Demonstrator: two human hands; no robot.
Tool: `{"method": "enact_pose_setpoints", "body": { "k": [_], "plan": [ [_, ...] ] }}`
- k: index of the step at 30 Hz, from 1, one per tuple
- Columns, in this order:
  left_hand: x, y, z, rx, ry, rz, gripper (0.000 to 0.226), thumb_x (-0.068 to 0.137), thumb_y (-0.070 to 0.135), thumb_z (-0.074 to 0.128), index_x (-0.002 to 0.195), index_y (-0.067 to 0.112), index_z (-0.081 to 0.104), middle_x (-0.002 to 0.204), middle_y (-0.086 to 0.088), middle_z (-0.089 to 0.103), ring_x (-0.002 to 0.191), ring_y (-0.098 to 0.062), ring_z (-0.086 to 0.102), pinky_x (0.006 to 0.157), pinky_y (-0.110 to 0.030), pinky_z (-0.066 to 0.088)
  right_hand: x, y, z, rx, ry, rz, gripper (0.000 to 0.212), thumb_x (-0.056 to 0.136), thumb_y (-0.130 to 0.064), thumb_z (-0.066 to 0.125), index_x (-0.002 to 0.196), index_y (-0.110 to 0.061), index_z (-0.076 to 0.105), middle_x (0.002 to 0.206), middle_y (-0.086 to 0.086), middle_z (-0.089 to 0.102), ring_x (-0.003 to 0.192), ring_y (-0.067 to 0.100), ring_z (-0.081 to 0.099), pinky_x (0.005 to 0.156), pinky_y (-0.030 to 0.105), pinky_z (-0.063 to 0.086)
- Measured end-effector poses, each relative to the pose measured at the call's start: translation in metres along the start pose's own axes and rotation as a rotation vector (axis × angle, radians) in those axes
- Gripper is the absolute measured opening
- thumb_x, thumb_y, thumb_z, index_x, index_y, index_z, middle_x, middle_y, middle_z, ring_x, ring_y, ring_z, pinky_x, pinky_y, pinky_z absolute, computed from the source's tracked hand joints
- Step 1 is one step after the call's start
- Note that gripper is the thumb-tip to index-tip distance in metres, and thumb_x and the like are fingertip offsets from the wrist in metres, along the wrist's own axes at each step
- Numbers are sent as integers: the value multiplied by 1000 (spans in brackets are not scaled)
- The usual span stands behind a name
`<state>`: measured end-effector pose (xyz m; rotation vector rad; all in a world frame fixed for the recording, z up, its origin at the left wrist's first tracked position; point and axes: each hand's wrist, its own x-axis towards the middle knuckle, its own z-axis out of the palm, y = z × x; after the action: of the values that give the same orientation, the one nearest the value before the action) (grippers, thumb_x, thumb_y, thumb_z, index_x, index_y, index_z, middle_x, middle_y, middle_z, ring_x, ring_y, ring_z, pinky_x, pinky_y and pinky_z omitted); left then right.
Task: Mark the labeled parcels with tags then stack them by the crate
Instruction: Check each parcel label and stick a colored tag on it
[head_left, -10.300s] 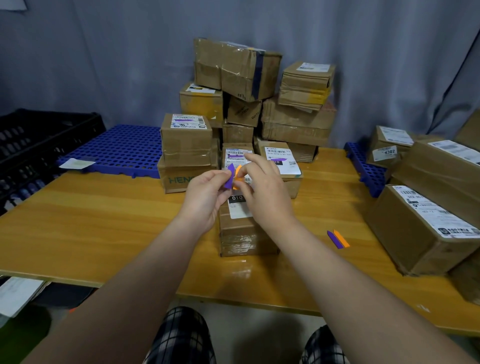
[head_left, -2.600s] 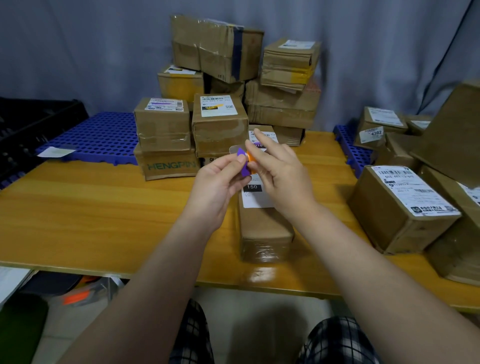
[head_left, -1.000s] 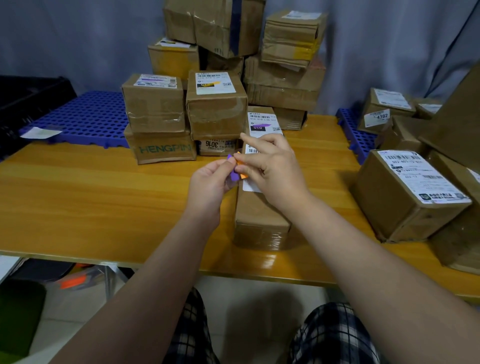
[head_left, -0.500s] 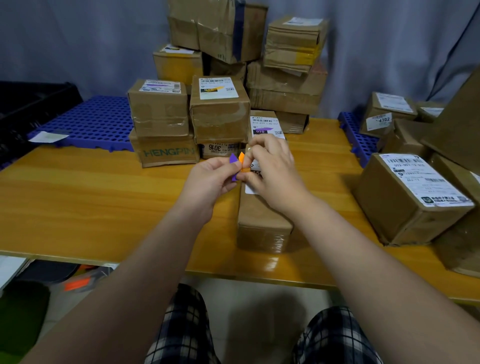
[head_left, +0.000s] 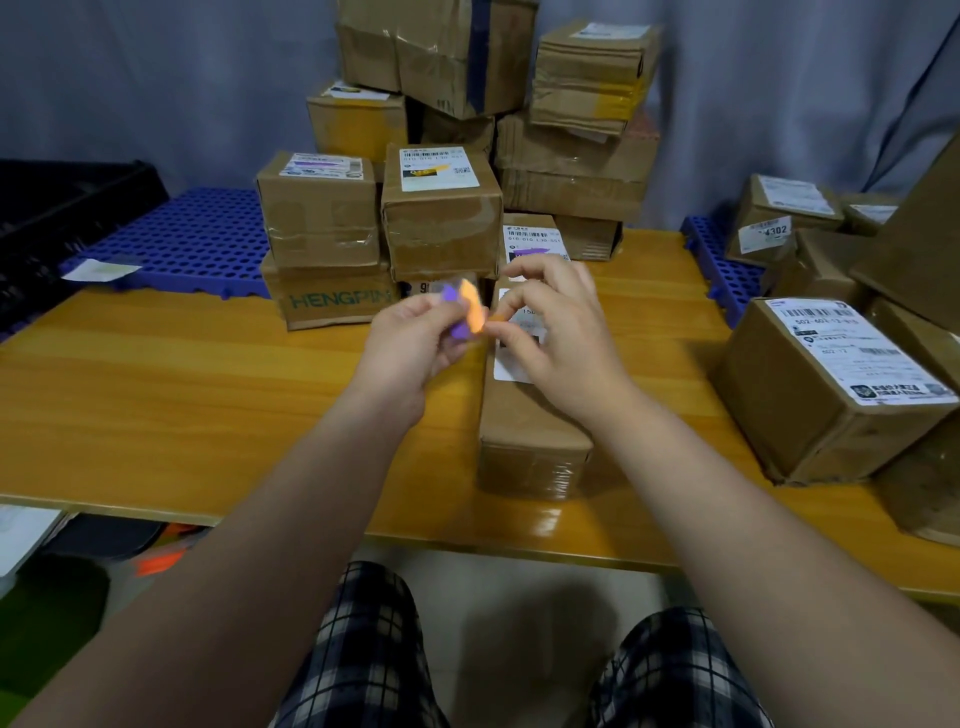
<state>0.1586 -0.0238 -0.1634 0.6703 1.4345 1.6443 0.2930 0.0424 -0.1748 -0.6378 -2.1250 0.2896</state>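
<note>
1. The tabletop (head_left: 156, 395) is carrying everything. The long parcel (head_left: 524, 441) is lying near its front edge, pointing away from the person.
2. The stacked parcels (head_left: 441, 223) are sitting just behind and left of the long parcel, with the black crate (head_left: 67, 208) well to its left.
3. The left hand (head_left: 410, 348) is hovering just left of the long parcel's far end, pinching the purple tags (head_left: 457, 330). It should be gripping firmly.
4. The right hand (head_left: 561, 338) is hovering over the long parcel's white label (head_left: 511, 364). Its thumb and forefinger appear to be pinching the blurred orange tag (head_left: 472, 306).
5. Peeling slowly should be keeping the tag from curling, and pressing it flat on the label comes next.
</note>
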Motion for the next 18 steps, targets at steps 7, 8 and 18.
{"method": "enact_pose_setpoints", "body": {
  "k": [7,8,18],
  "plan": [
    [-7,9,15,153,-134,213,4,93,11,59,96,13,60,81,-2,60,65,-5,64,57,-19,54,7,2,-34,832,45,587,5,89,-13,63,87,-12,67,89,0,69,82,4,64,73,18,49],
    [-7,9,20,185,-185,215,7,92,10,60,99,9,60,80,-4,61,62,-6,64,58,-20,56,6,4,-36,867,-31,604,7,88,-13,63,87,-10,68,86,0,70,78,3,64,71,17,48],
    [4,-4,29,848,-181,437,32,87,24,67,118,18,61,124,0,55,118,-16,50,99,-34,45,-10,28,-38,584,349,925,6,87,-22,68,85,-18,70,84,-8,69,81,2,61,68,16,47]
  ]
}}
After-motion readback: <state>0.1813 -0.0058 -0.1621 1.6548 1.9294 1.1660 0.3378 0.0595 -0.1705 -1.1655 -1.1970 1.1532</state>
